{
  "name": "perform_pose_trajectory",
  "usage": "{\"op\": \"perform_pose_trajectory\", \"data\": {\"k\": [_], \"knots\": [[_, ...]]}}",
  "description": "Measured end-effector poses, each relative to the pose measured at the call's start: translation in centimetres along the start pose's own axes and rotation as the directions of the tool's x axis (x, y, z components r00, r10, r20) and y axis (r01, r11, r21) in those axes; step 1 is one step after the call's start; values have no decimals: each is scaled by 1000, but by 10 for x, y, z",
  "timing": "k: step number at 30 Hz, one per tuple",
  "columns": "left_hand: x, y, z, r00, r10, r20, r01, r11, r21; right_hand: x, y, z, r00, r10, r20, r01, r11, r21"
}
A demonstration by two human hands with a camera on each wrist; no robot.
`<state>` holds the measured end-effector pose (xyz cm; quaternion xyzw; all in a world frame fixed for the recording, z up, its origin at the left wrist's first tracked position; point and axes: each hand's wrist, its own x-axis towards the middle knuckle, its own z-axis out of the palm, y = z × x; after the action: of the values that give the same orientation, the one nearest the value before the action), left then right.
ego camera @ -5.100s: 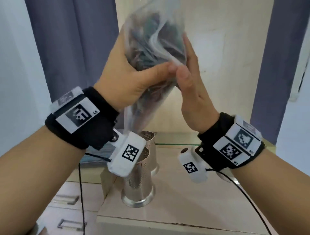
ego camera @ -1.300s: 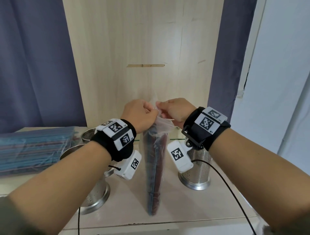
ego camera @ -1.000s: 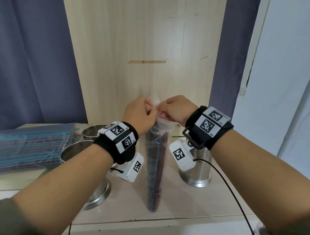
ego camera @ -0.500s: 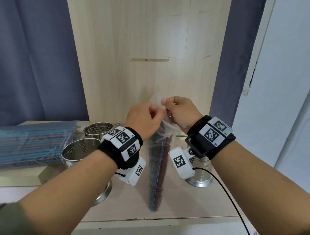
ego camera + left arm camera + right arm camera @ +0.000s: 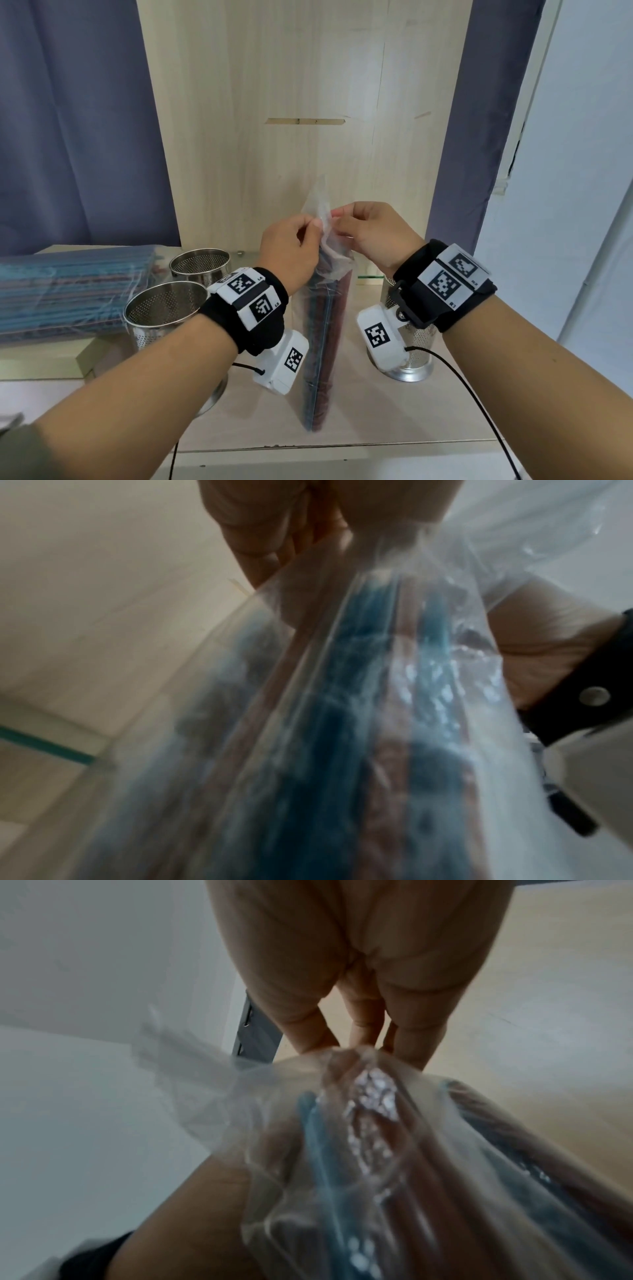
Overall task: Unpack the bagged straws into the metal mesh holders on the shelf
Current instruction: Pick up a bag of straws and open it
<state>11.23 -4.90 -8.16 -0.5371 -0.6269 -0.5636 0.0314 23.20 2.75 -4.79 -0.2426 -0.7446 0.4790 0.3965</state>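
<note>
On the pale wooden shelf [image 5: 394, 421] the clear plastic bag of blue and dark red straws [image 5: 323, 346] stands upright, left hand [image 5: 291, 251] and right hand [image 5: 373, 233] each pinching its top film. Only the head view shows three perforated metal holders [image 5: 164, 308], one beside each wrist and one behind; the wrist views show curled fingers [image 5: 363, 1026] and blurred straws. Half a second back, the pinch sat slightly lower.
</note>
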Motion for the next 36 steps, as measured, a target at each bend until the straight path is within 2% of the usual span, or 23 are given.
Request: {"op": "perform_pose_trajectory", "data": {"k": [4,8,10,15,21,23,25,28,32,36], "knots": [[-1,-1,1,996,-84,41,89,986,-143,-2,-2,0,998,-62,18,63,996,-60],[-1,6,-1,974,-229,-3,214,916,-340,-3,-2,2,995,-97,5,97,995,-9],[0,9,-3,971,-239,20,229,900,-370,-3,-3,3,995,-100,20,101,994,-42],[3,10,-12,922,-361,138,382,801,-460,-8,-4,3,989,-123,79,135,976,-172],[4,12,-16,876,-394,277,479,656,-584,-17,2,5,990,-138,-38,134,987,-90],[3,15,-16,868,-402,293,493,618,-612,-21,7,6,977,-192,-90,172,966,-193],[2,18,-15,873,-400,279,483,629,-610,-25,8,6,950,-278,-142,213,910,-356],[1,19,-13,881,-386,273,471,664,-581,-23,8,6,933,-316,-175,215,875,-434],[0,18,-14,880,-351,320,475,665,-576,-20,13,9,936,-281,-214,197,918,-343],[-4,17,-10,914,-290,283,396,786,-475,-19,17,16,938,-221,-267,177,968,-180]]}}
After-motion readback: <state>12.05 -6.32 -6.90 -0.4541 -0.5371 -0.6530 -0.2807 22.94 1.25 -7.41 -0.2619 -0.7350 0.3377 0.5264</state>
